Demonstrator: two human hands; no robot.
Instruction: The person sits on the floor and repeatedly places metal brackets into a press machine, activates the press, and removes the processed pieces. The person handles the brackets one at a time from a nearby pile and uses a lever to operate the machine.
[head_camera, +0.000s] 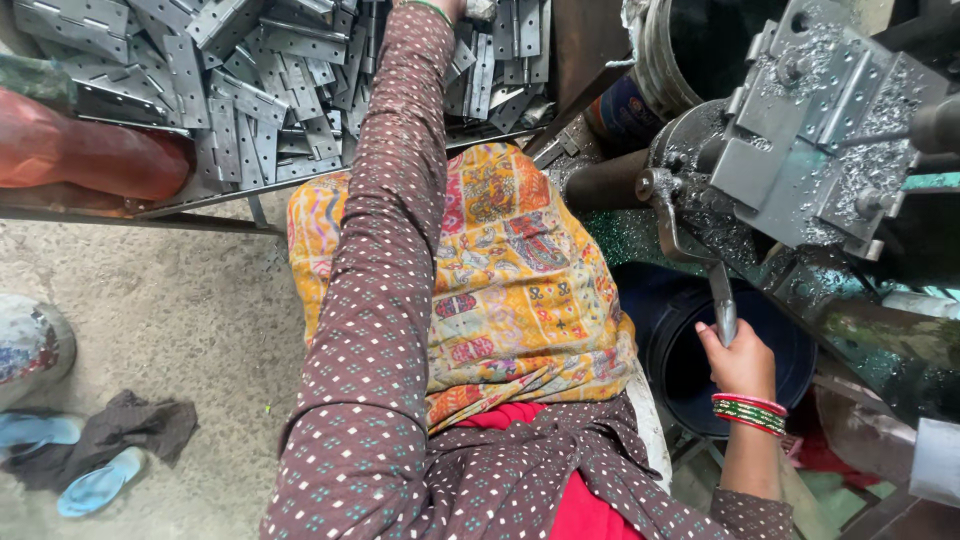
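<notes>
While the left arm (395, 200) reaches the hinge pile (250, 80), the right hand (740, 360) grips one lever (722, 305).

Up top, a dark metal-framed surface (200, 205) is carrying a big jumbled heap of flat grey metal hinges (250, 70), stacked every which way, right out to the front edge. At its left end lies a reddish-orange rounded bundle (85, 155), touching the hinges. Down below, the bare concrete floor (170, 300) (dusty, speckled) holds a crumpled dark cloth (130, 430) with two light blue sandals (95, 485) beside it, one partly under the cloth, and over on the right a dark round bucket (690, 360) stands under the machine
</notes>
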